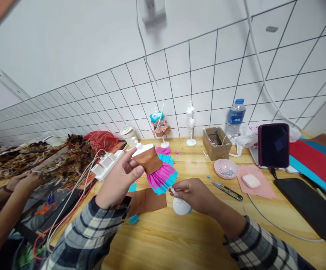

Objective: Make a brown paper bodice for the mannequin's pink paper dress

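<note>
My left hand (119, 182) is closed round the torso of a small white mannequin (141, 150) tilted over the wooden table. The mannequin wears a brown paper bodice (147, 159) and a pleated magenta and turquoise paper skirt (160, 175). My right hand (194, 194) pinches the mannequin's stand rod just above its round white base (180, 206). Brown paper pieces (147, 200) and turquoise scraps lie on the table under the skirt.
Small scissors (227, 189), a pink dish of beads (226, 168), a cardboard box (216, 142), a water bottle (235, 117), two other mannequins (191, 122), a propped phone (273, 145), a dark tablet (311, 210) and crepe paper sheets (317, 159) sit to the right. Another person's hands (24, 182) work feathers at left.
</note>
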`<state>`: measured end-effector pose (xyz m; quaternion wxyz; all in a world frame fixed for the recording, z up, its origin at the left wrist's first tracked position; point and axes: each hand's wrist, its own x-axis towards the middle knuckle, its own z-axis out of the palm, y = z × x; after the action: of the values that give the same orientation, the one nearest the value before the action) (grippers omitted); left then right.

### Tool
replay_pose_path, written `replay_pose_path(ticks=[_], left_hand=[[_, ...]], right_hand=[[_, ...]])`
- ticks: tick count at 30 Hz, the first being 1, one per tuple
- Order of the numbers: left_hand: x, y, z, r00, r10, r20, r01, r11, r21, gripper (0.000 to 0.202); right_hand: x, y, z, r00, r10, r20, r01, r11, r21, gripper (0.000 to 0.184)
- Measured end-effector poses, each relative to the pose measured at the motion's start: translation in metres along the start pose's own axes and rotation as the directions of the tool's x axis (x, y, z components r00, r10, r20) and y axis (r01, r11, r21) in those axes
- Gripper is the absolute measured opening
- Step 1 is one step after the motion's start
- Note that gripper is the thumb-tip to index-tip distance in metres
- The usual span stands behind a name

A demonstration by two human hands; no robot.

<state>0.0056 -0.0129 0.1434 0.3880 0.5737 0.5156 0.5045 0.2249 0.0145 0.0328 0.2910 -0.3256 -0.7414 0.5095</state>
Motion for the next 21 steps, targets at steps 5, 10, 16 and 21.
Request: replay_pose_path(ticks=[5,10,16,21], left_hand=[[-0.001,-0.007,0.004,0.997,0.007,0.071,-0.004,0.999,-0.043,0.064],[0.001,-0.002,0.007,0.997,0.018,0.081,-0.016,0.999,-0.03,0.059],[0.001,0.0,0.014,0.999,0.032,0.021,-0.033,0.999,0.043,0.061],[0.001,0.002,0.01,0.999,-0.01,-0.042,0.017,0.986,0.165,0.063]], right_hand=[[0.002,0.006,0.002,1.0,0.017,-0.005,-0.017,0.999,-0.027,0.021],[0.003,0.013,0.007,0.999,0.035,0.01,-0.035,0.999,0.016,0.02],[0.004,0.017,0.013,0.998,0.054,0.019,-0.055,0.997,0.058,0.021],[0.005,0.018,0.011,0.997,0.059,0.039,-0.063,0.993,0.102,0.022]])
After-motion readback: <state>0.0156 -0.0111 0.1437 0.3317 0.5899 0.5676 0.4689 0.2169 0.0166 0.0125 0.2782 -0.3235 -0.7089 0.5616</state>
